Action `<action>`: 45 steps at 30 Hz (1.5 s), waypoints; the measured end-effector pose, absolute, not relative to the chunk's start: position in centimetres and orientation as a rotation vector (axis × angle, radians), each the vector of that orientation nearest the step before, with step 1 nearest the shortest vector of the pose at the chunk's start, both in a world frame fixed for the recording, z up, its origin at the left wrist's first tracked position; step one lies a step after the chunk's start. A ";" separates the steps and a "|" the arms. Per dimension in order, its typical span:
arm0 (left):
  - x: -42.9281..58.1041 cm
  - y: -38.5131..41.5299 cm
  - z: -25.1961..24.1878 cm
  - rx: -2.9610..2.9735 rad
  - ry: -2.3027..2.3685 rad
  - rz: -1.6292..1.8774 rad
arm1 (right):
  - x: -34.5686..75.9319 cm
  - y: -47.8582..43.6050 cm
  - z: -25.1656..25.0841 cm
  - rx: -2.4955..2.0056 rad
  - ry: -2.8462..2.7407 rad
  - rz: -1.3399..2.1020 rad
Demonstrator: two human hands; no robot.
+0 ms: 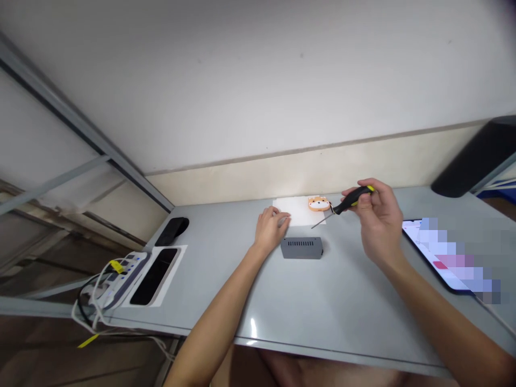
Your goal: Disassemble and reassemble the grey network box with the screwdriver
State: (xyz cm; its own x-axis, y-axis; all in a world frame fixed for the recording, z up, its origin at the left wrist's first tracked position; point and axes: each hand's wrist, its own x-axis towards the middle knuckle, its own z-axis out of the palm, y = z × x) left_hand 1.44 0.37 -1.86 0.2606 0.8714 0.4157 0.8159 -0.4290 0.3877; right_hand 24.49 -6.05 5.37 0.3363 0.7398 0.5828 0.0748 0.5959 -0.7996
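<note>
The left hand (269, 228) rests on the pale grey tabletop (322, 306) with its fingers loosely spread and gripping nothing. The fingertips touch the near edge of a white paper sheet (300, 212). Just beside that hand, nearer the person, lies a small dark grey rectangular box with a row of vent slots (302, 248), untouched. To its right, lifted clear of the table, is a screwdriver with a black-and-yellow handle and a thin steel shaft (345, 202). The right hand (379, 226) pinches the handle between curled fingers and thumb, with the tip slanting down-left over the paper.

As I read it, the tool is being settled in the fingers. It would go best with the handle seated firmly (a fingertip pinch can slip) and the tip kept away from the left fingers, which lie close to its line. The box looks light, so it would probably want steadying.

At the far left edge sit a white power strip with tagged cables (123, 277), a black flat slab on a white sheet (155, 276) and a black oblong pouch (173, 230), all well apart from the hands. A small orange animal-faced figure (319, 203) lies on the paper near the shaft and could get knocked. A dark-framed tablet with a lit screen (419, 242) lies near the right forearm, and a black cylinder (475, 158) stands at the far right.
</note>
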 end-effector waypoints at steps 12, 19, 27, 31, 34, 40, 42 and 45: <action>0.7 -0.4 -0.8 2.347 1.569 0.916 | 25.3 -5.5 5.1 -0.875 -1.121 0.472; 0.7 -0.4 -1.1 2.352 1.615 0.940 | 25.2 -5.6 5.4 -0.870 -1.129 0.455; 0.9 -0.4 -1.3 2.359 1.580 0.903 | 25.3 -5.7 5.5 -0.908 -1.138 0.445; 0.8 -0.5 -1.3 2.353 1.558 0.892 | 25.3 -5.8 5.5 -0.914 -1.151 0.442; 0.8 -0.4 -1.4 2.345 1.544 0.888 | 25.3 -5.8 5.5 -0.918 -1.155 0.443; 1.1 -0.5 -0.9 2.269 1.544 0.928 | 25.3 -5.8 5.5 -0.922 -1.157 0.445; 0.9 -0.7 -0.2 2.181 1.503 0.969 | 25.4 -5.9 5.6 -0.916 -1.155 0.434; -0.4 -1.4 1.4 1.966 1.257 0.879 | 25.6 -5.9 5.6 -0.922 -1.150 0.390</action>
